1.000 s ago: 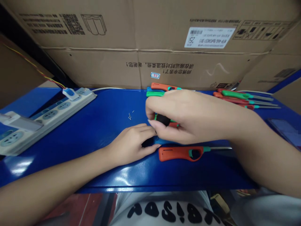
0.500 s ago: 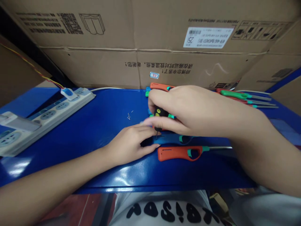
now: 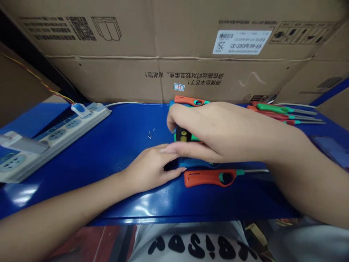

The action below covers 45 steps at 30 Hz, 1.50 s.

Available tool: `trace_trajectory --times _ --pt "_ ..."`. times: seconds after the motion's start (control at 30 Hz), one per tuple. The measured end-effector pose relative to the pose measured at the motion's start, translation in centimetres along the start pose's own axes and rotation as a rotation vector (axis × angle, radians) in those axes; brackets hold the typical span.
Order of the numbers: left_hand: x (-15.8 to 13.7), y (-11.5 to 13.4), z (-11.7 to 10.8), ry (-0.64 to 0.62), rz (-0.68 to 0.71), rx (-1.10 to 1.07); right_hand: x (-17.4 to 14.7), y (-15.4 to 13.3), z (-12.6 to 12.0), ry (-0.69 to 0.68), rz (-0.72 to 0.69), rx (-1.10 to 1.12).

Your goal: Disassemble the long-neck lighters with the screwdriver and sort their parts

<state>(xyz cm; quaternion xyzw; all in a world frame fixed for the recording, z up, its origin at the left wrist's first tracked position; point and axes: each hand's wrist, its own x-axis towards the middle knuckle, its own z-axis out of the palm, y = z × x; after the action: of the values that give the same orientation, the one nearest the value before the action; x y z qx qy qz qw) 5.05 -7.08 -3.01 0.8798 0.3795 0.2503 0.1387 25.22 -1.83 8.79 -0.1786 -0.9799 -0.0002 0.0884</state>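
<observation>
My right hand is closed round the black and yellow handle of a screwdriver, whose thin shaft points down at a blue gas lighter. Thumb and fingers of my left hand grip the handle end of that lighter, which lies flat on the blue table. Just nearer to me lies an orange lighter with a teal trigger and a metal tube. Beyond my right hand another orange lighter shows, with parts of green and blue ones mostly hidden beneath the hand.
Several small metal screws lie left of the hands. A white power strip runs along the left side. Green and red lighters are grouped at the back right, near a phone-like slab. A cardboard box stands behind.
My right hand has turned and shifted slightly left, its thumb now overlapping my left fingers. The screwdriver stays on the blue lighter. My left hand has hardly moved.
</observation>
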Motion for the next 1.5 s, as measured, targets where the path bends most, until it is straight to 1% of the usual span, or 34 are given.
trace_trajectory --times 0.13,0.27,0.4,0.53,0.67,0.77,0.9,1.03,1.13,1.23,1.4,1.5 --pt "0.04 0.05 -0.09 -0.015 0.0 -0.01 0.03 -0.01 -0.1 -0.017 -0.022 0.013" --pt "0.07 0.12 -0.2 -0.019 -0.027 0.009 -0.03 0.03 -0.23 -0.023 -0.032 -0.013" --pt "0.08 0.1 -0.23 -0.037 -0.055 -0.024 -0.14 -0.08 -0.35 -0.022 -0.071 0.001" --pt "0.04 -0.02 -0.13 -0.019 -0.043 -0.006 -0.03 -0.12 -0.38 -0.008 -0.042 -0.09" --pt "0.01 -0.03 -0.06 -0.021 -0.03 -0.015 0.04 -0.02 -0.3 -0.004 -0.064 -0.018" --pt "0.03 0.05 -0.06 -0.022 -0.039 -0.002 0.04 0.06 -0.19 -0.005 -0.046 -0.025" --pt "0.06 0.11 -0.1 -0.03 -0.025 -0.009 0.04 0.0 -0.16 -0.021 -0.078 0.018" --pt "0.09 0.15 -0.16 -0.03 -0.023 -0.014 0.11 -0.11 -0.27 -0.018 -0.034 -0.008" --pt "0.09 0.15 -0.16 -0.038 -0.027 -0.04 0.13 -0.02 -0.33 -0.046 -0.045 0.006" --pt "0.09 0.14 -0.13 -0.049 -0.052 -0.025 0.12 0.1 -0.27 -0.028 -0.047 0.038" --pt "0.14 0.2 -0.14 -0.042 -0.054 -0.033 0.15 -0.01 -0.21 -0.026 -0.073 0.022" --pt "0.18 0.24 -0.13 -0.036 -0.069 -0.039 0.23 -0.06 -0.2 0.011 -0.089 -0.012"
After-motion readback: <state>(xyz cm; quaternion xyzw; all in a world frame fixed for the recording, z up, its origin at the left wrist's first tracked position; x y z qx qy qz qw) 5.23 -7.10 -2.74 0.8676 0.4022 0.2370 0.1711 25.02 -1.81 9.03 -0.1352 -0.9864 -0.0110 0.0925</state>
